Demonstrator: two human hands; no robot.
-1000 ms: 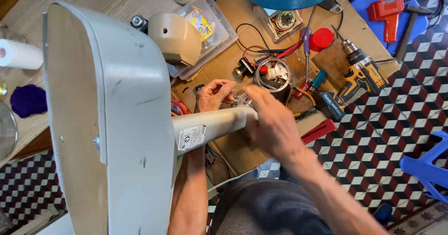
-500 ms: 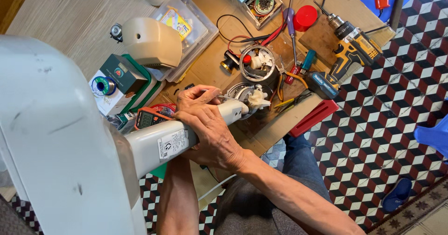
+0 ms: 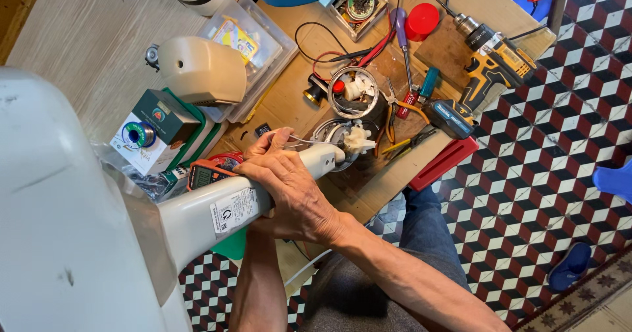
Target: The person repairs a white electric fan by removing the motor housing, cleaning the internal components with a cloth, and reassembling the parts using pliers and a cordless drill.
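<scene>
A white appliance stand lies across the bench: its broad base (image 3: 66, 207) fills the left, close to the camera, and its pole (image 3: 227, 213) points right. My right hand (image 3: 293, 193) wraps over the pole's middle. From below, my left hand (image 3: 266, 144) reaches the pole's far side and pinches a thin wire (image 3: 304, 141) coming out of the pole's end. That end rests against a round motor assembly (image 3: 345, 138) with a white plastic part.
On the cardboard bench top (image 3: 289, 95) lie a yellow cordless drill (image 3: 494, 62), screwdrivers (image 3: 401, 29), pliers, a red cap (image 3: 421, 21), a beige cover (image 3: 201, 68), a clear plastic box (image 3: 263, 35), a solder-spool box (image 3: 148, 134) and an orange meter (image 3: 207, 170). Checkered floor lies right.
The view has dropped and the base now sits further left and closer. My right hand has slid from the pole's end toward its middle; my left fingers stay at the wire.
</scene>
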